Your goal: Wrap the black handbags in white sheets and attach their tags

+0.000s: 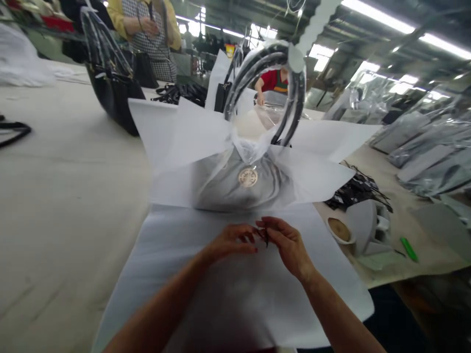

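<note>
A bag with a round metal emblem stands on a large white paper sheet. Thin wrap covers its tall dark handles, and more white paper flares out on both sides. In front of the bag my right hand pinches a small dark strip, too blurred to name more exactly. My left hand is just left of it, thumb and fingers apart, fingertips close to the strip. Whether they touch it I cannot tell.
A black handbag stands at the back left. Right of the paper are dark straps or tags, a tape roll, a grey holder and a green-handled tool. Plastic-wrapped items line the right. Two people work across the table.
</note>
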`<state>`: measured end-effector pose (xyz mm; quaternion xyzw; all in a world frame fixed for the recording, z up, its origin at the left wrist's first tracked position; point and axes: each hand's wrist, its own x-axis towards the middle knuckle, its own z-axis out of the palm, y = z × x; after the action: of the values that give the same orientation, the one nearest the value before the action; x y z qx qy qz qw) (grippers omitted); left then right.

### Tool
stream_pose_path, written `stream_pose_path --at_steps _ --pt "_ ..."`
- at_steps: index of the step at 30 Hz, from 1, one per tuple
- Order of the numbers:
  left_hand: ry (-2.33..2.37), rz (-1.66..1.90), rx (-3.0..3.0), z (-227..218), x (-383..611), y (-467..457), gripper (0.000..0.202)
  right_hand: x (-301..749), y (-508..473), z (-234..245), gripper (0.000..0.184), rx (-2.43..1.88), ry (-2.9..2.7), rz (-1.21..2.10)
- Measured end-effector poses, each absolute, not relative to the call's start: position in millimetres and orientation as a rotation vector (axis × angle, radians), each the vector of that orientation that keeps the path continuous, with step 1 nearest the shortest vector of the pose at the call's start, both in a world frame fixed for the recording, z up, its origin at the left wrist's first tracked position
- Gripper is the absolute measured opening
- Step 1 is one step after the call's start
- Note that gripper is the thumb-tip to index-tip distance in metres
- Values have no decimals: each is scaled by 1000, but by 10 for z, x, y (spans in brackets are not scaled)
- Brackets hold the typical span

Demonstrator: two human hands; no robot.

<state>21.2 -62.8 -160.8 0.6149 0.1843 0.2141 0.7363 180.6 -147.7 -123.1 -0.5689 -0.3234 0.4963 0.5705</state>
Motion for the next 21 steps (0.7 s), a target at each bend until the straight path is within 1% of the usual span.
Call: stream_pose_path --at_steps 6,12,17,21 --pt "284 535 1025 -1724 257 -665 35 1575 -1374 -1293 32 -1365 -899 1148" --pt "480 666 868 -1790 248 -605 28 1497 -1404 -1420 33 -1385 -1049 1038" --pt "507 695 703 -1781 226 -525 35 1530 -1488 -1516 30 -1505 -1281 807" --pt "498 679 724 -1772 212 -512 36 1551 -1469 -1450 26 -1594 -1430 412"
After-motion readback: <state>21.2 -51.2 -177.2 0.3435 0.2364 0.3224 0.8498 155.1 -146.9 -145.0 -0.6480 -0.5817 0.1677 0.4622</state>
